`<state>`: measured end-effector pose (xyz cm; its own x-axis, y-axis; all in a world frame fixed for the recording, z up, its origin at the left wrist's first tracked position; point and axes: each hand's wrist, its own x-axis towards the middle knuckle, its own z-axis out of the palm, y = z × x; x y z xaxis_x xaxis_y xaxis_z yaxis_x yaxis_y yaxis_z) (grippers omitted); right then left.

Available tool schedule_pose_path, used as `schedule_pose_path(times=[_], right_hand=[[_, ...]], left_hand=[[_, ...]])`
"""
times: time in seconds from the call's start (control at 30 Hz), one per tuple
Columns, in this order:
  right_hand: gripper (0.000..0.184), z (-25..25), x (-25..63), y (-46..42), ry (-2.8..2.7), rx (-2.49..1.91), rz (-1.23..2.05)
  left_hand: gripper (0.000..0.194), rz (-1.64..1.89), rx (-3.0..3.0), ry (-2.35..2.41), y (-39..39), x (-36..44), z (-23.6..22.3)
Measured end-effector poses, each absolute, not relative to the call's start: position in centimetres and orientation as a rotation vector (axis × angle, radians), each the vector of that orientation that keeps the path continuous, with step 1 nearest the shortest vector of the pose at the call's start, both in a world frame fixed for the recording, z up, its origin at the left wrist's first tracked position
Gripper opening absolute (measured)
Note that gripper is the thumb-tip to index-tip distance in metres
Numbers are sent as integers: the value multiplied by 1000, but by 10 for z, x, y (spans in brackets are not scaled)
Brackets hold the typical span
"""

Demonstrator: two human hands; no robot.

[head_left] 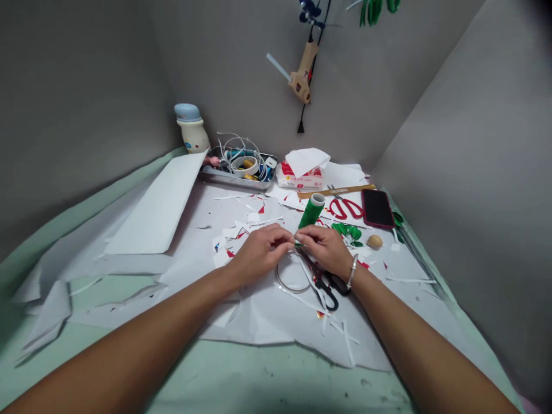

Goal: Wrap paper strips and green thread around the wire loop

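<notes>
My left hand (pixel 268 246) and my right hand (pixel 325 247) meet fingertip to fingertip over the middle of the table. Both are closed in a pinch. A tiny bit of green shows between the fingertips, too small to name. Just behind them stands a spool of green thread (pixel 311 211), slightly tilted. Below the hands lie a metal ring (pixel 282 283) and black-handled scissors (pixel 326 292), partly covered by my right hand. Green leaf-shaped pieces (pixel 347 231) and a round tan object (pixel 375 241) lie to the right of my right hand.
White paper scraps litter the sheet. Farther back are a metal tray (pixel 241 181) of supplies, a tissue pack (pixel 301 175), red-handled scissors (pixel 345 209), a ruler (pixel 340 191) and a phone (pixel 378 208). A white board (pixel 157 207) lies left; a glue gun (pixel 303 75) hangs on the wall.
</notes>
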<state>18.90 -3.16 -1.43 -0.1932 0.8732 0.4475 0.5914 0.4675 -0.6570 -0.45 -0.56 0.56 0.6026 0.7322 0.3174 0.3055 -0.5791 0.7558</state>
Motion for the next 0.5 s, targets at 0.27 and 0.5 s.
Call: schedule_pose_path(times=[0.27, 0.5], right_hand=[[14, -6, 178, -45, -2160, -1075, 164], [16, -9, 190, -34, -1948, -1189, 226]], left_hand=[[15, 855, 2288, 984, -1, -4, 0], [14, 782, 2313, 774, -10, -2, 5]])
